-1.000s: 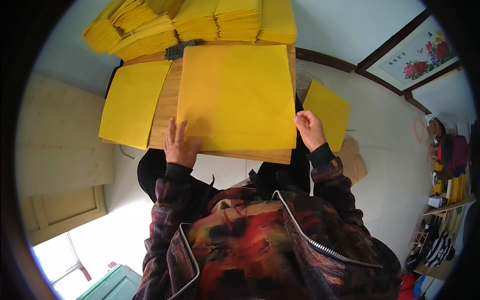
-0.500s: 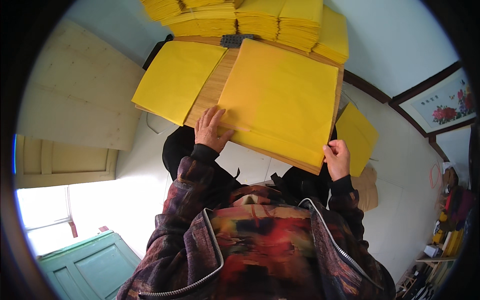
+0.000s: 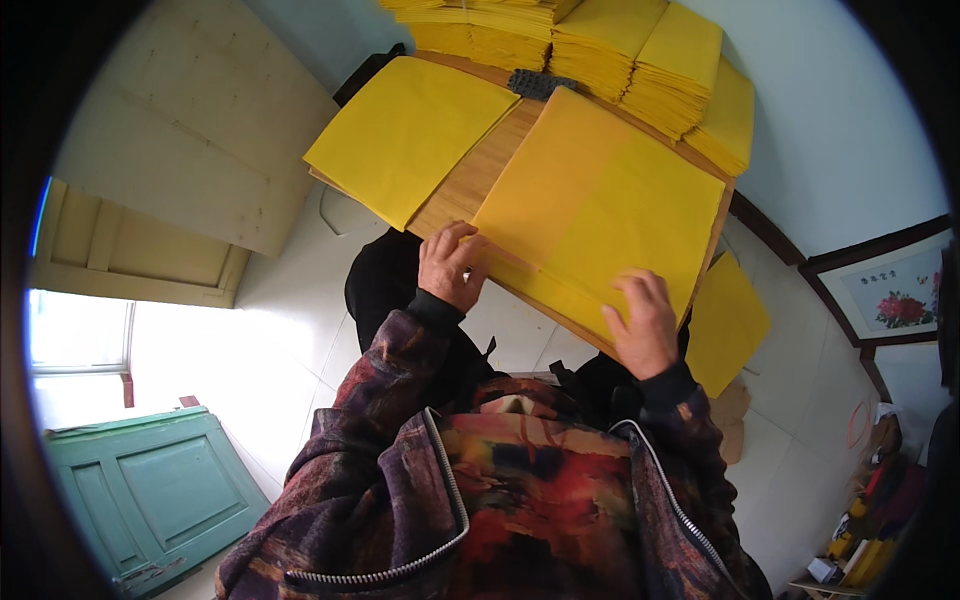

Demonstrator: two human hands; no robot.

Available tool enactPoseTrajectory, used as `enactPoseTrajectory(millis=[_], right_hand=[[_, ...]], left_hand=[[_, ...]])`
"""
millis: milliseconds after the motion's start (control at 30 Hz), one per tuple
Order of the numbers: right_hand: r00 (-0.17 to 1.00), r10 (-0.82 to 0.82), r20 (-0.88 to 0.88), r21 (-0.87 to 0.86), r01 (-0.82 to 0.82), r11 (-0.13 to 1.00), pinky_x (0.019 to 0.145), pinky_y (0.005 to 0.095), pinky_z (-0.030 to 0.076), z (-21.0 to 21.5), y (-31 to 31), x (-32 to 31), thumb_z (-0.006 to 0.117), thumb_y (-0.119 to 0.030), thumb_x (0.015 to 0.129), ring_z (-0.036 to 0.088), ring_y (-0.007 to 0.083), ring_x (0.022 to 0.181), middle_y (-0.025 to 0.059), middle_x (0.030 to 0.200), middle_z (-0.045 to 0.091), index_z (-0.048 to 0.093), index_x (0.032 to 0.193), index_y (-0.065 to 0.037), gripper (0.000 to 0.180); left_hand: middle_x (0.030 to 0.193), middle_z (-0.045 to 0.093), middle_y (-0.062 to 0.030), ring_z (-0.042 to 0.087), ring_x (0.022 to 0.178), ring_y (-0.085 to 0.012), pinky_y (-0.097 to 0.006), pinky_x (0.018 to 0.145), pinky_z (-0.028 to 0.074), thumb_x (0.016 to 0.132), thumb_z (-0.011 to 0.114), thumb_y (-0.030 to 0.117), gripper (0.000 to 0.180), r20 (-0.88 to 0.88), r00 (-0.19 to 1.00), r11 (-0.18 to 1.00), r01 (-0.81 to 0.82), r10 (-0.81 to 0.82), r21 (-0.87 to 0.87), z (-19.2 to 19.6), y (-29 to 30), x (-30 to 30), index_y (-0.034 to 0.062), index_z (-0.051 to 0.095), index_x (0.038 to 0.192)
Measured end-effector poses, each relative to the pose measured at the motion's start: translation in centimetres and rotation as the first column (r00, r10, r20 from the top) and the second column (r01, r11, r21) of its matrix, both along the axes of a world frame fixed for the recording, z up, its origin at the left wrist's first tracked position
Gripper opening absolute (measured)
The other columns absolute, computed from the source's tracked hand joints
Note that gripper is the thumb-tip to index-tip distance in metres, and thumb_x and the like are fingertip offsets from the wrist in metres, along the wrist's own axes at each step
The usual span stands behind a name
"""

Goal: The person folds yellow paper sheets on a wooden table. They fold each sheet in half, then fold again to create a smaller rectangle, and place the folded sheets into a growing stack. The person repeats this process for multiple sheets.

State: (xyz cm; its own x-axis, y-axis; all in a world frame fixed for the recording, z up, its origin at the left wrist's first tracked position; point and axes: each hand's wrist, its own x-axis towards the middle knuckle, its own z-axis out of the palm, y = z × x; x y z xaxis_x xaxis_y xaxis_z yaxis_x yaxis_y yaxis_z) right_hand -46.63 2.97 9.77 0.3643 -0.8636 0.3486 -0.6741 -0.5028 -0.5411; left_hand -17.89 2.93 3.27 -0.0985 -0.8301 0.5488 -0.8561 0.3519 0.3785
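Observation:
In front of me a large yellow paper sheet (image 3: 640,200), with a more orange band along its left side, lies on a wooden board (image 3: 480,165). A narrow fold line runs along its near edge. At the near left corner of this sheet is my left hand (image 3: 452,265), fingers half bent and apart, touching the edge. My right hand (image 3: 643,320) is over the near edge farther right, fingers spread and loosely curved, gripping nothing. To the left a second pile of yellow paper (image 3: 410,130) rests on the board.
Thick stacks of yellow paper (image 3: 590,50) line the far side, beside a dark grey textured block (image 3: 540,84). More yellow paper (image 3: 730,320) is low at the right. A plywood panel (image 3: 190,120), a green door panel (image 3: 165,490) and a framed flower picture (image 3: 890,290) stand around.
My right hand has let go of the sheet's near right corner and moved left along the edge. My left hand's fingers have bent more. The view has shifted, so the board appears farther right.

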Motion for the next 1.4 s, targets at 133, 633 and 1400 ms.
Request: enactPoseTrajectory(millis=[133,633,1400], right_hand=[[0.983,0.131,-0.126,-0.051,-0.139,0.989,0.082,0.0387,0.045,-0.9,-1.8,3.3,0.071,-0.008,0.068,0.052,0.0302,0.098,0.0096,0.105,0.054,0.055,0.096,-0.004,0.033],[0.956,0.111,-0.270,-0.115,-0.146,0.983,0.077,0.0388,0.045,-3.1,-2.8,4.6,0.072,-0.011,0.069,0.053,0.0278,0.092,0.0061,0.100,0.055,0.057,0.091,-0.007,0.027],[0.945,0.074,-0.318,-0.277,-0.167,0.946,0.076,0.0375,0.046,-4.4,-2.6,4.7,0.066,-0.006,0.073,0.055,0.0255,0.097,0.0065,0.100,0.058,0.058,0.081,-0.007,0.011]], left_hand=[[0.119,0.053,-0.0068,0.047,0.116,-0.0278,-0.044,0.094,0.037,0.072,0.071,0.023,0.049,0.125,0.992,0.999,0.011,-0.018,0.053,-0.5,1.5,-1.1,0.0130,0.057,0.118],[0.126,0.047,-0.0094,0.041,0.123,-0.0302,-0.047,0.103,0.032,0.068,0.074,0.029,0.061,0.097,0.994,0.998,0.047,-0.050,0.033,-2.3,2.2,-1.0,0.0151,0.053,0.124],[0.123,0.047,-0.0092,0.041,0.121,-0.0306,-0.047,0.101,0.034,0.065,0.076,0.027,0.063,0.065,0.996,0.998,0.056,-0.058,0.025,-2.2,2.2,-1.0,0.0155,0.053,0.123]])
